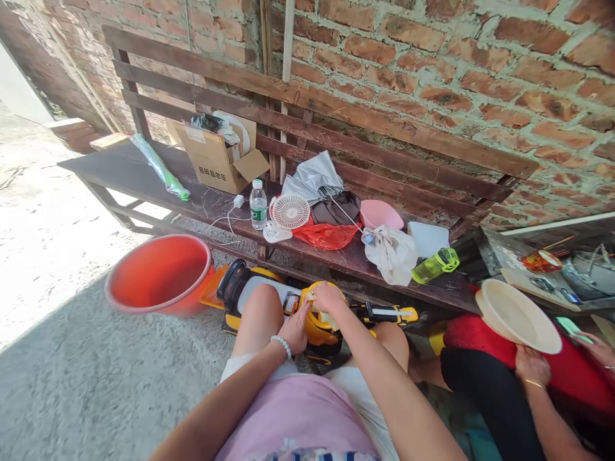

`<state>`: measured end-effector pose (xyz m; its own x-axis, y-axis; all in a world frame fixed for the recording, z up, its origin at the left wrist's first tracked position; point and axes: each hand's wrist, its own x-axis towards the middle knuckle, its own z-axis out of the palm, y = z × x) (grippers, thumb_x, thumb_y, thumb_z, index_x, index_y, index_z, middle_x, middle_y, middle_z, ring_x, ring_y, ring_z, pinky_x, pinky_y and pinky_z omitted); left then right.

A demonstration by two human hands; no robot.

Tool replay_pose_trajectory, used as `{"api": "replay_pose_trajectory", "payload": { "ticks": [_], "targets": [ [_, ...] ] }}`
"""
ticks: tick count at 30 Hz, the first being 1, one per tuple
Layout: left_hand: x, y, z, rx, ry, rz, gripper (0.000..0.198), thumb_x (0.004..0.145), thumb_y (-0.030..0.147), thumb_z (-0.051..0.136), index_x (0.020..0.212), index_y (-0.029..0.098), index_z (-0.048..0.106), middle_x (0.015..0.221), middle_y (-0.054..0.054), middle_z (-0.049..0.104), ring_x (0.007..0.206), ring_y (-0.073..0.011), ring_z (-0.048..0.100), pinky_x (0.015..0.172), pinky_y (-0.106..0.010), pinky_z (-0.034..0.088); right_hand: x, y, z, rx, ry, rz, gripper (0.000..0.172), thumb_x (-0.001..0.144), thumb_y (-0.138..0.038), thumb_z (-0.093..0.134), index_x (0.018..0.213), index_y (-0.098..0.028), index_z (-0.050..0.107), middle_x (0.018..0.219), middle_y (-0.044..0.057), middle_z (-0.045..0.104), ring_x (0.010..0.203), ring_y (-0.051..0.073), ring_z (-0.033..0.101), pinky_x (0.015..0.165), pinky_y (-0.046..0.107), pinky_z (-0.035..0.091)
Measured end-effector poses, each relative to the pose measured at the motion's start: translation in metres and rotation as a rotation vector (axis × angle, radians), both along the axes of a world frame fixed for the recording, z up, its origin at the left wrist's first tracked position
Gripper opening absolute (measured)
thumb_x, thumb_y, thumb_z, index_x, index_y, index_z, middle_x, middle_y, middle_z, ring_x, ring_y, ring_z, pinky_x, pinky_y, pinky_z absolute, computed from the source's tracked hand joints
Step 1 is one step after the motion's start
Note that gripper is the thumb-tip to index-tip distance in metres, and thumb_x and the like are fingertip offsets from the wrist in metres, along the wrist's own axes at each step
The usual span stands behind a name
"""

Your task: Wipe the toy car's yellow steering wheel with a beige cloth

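A yellow ride-on toy car (pixel 317 323) stands on the ground between my knees, in front of a dark wooden bench (pixel 144 179). My left hand (pixel 294 330), with a bead bracelet at the wrist, rests flat against the car's yellow front, fingers stretched out. My right hand (pixel 327 298) is closed on a pale yellowish cloth (pixel 328 318) pressed onto the top of the car.
An orange tub (pixel 161 272) sits on the concrete to the left. The bench carries a cardboard box (pixel 216 157), water bottle (pixel 258 205), small white fan (pixel 291 212), red bag (pixel 327 235), pink bowl (pixel 382 214) and green bottle (pixel 435 264). At right, another person's hand (pixel 531 365) holds a cream plate (pixel 516 315).
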<state>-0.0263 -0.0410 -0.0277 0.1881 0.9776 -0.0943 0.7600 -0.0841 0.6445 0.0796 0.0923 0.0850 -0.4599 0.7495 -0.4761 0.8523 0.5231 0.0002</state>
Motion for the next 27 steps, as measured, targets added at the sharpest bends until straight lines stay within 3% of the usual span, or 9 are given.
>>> {"api": "replay_pose_trajectory", "payload": {
  "ticks": [4, 9, 11, 14, 18, 23, 27],
  "targets": [
    [0.000, 0.000, 0.009, -0.066, 0.034, 0.018, 0.110, 0.073, 0.006, 0.053, 0.163, 0.012, -0.011, 0.169, -0.017, 0.021, 0.150, -0.0299, 0.037, 0.119, -0.044, 0.040, 0.014, -0.015, 0.005, -0.028, 0.068, 0.032, 0.032, 0.090, -0.025, 0.056, 0.116, -0.024, 0.074, 0.125, 0.012, 0.068, 0.109, 0.025, 0.068, 0.091, 0.031, 0.049],
    [0.001, -0.001, 0.014, -0.087, 0.082, 0.021, 0.117, 0.074, 0.002, 0.051, 0.158, 0.014, -0.029, 0.170, -0.018, 0.015, 0.151, -0.0257, 0.036, 0.118, -0.040, 0.041, 0.033, -0.066, -0.009, -0.004, 0.123, -0.035, 0.036, 0.093, -0.024, 0.050, 0.125, -0.022, 0.066, 0.129, 0.014, 0.060, 0.101, 0.024, 0.068, 0.086, 0.033, 0.049],
    [0.002, -0.001, 0.015, -0.088, 0.109, 0.005, 0.116, 0.074, 0.001, 0.051, 0.159, 0.018, -0.026, 0.171, -0.015, 0.012, 0.153, -0.0246, 0.031, 0.118, -0.040, 0.040, 0.045, -0.082, -0.017, -0.001, 0.158, -0.099, 0.039, 0.092, -0.025, 0.052, 0.129, -0.025, 0.063, 0.128, 0.012, 0.058, 0.101, 0.022, 0.067, 0.085, 0.031, 0.047],
    [0.003, -0.002, 0.017, -0.121, 0.199, -0.057, 0.111, 0.074, 0.003, 0.055, 0.165, 0.023, -0.006, 0.173, -0.013, 0.001, 0.155, -0.0287, 0.027, 0.114, -0.041, 0.044, 0.065, -0.093, -0.022, -0.040, 0.178, -0.146, 0.043, 0.092, -0.027, 0.054, 0.134, -0.030, 0.060, 0.124, 0.008, 0.057, 0.102, 0.020, 0.066, 0.083, 0.028, 0.045],
    [0.006, -0.003, 0.022, -0.155, 0.308, -0.091, 0.102, 0.076, 0.004, 0.055, 0.165, 0.024, 0.011, 0.172, -0.013, -0.006, 0.156, -0.0304, 0.022, 0.111, -0.043, 0.046, 0.088, -0.090, -0.019, -0.060, 0.160, -0.175, 0.046, 0.091, -0.027, 0.056, 0.136, -0.034, 0.059, 0.121, 0.006, 0.058, 0.103, 0.021, 0.066, 0.083, 0.028, 0.044],
    [0.009, -0.003, 0.026, -0.163, 0.339, -0.084, 0.103, 0.076, 0.005, 0.055, 0.166, 0.025, 0.007, 0.172, -0.013, -0.004, 0.158, -0.0313, 0.016, 0.112, -0.045, 0.045, 0.102, -0.068, -0.005, 0.003, 0.041, -0.271, 0.035, 0.092, -0.025, 0.058, 0.127, -0.028, 0.065, 0.122, 0.010, 0.056, 0.098, 0.022, 0.068, 0.080, 0.029, 0.045],
    [0.010, -0.002, 0.025, -0.174, 0.353, -0.075, 0.102, 0.075, 0.004, 0.054, 0.165, 0.023, 0.009, 0.172, -0.014, -0.005, 0.158, -0.0301, 0.017, 0.109, -0.044, 0.048, 0.086, -0.039, 0.012, 0.125, 0.043, -0.304, 0.044, 0.095, -0.027, 0.057, 0.139, -0.026, 0.056, 0.126, 0.012, 0.052, 0.098, 0.022, 0.067, 0.079, 0.029, 0.046]
  ]
}}
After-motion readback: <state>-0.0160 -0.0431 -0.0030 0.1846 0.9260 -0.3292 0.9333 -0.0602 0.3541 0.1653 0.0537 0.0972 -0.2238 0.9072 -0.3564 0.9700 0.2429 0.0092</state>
